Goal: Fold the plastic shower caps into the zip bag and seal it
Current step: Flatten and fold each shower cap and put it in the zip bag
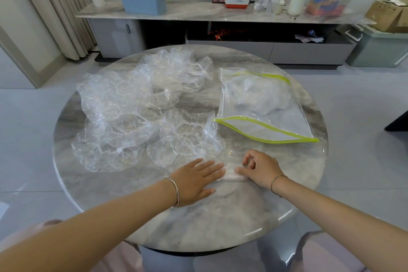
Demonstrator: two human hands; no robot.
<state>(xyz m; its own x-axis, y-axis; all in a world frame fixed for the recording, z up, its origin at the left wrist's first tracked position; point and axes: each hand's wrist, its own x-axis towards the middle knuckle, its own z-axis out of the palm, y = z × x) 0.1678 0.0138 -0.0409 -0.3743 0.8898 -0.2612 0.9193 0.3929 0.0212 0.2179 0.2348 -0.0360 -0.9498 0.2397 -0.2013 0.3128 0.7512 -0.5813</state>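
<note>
Here your left hand (194, 180) lies flat, pressing the folded cap (231, 177) on the near table (198, 223), while your right hand (261, 170) pinches its right end; the zip bag (265, 106) gapes open far right.

One zip bag (265, 106), one folded shower cap (231, 176) and at least four loose shower caps (123, 104) are counted on one round table (198, 216).
</note>
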